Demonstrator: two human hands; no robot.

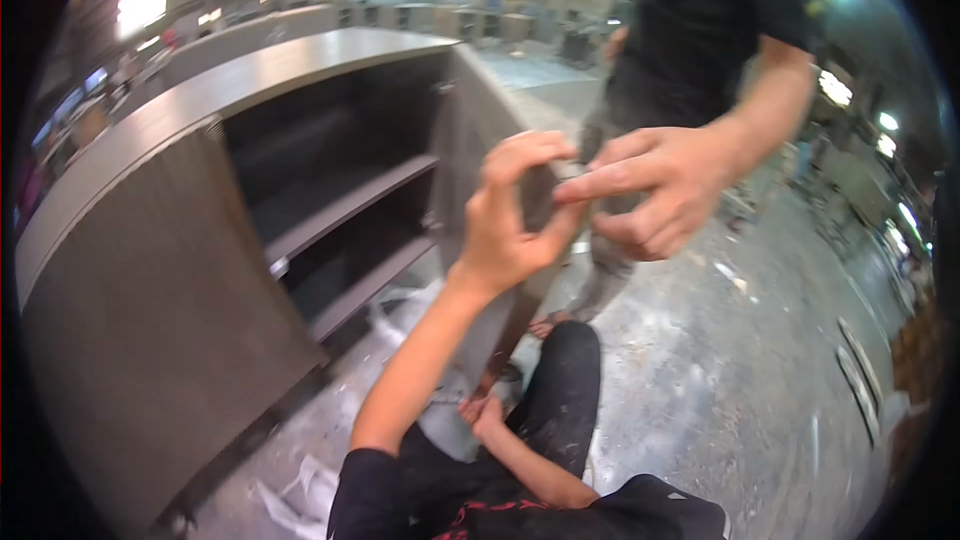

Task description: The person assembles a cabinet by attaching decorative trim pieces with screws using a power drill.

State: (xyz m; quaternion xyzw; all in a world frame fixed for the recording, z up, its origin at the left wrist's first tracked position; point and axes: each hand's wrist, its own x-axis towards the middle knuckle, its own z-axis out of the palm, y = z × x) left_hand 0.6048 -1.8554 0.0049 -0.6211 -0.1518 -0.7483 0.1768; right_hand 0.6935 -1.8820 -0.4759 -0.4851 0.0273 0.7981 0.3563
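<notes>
Left hand: fingers curled half open, thumb touching co-worker's hand; contents hidden, likely tiny, light, suited to fingertip pinch; right hand below those fingers, grip unclear.

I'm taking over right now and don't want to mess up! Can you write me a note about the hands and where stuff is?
Left hand: raised, fingers curled, meeting a co-worker's hand. Too small to tell if anything is between them.
Right hand: low by the knee, close to the cabinet's corner; grip unclear.
Cabinet: on the dusty floor, front open.
Done: two shelves sit inside.
Left: no door shows on the open front.
</notes>
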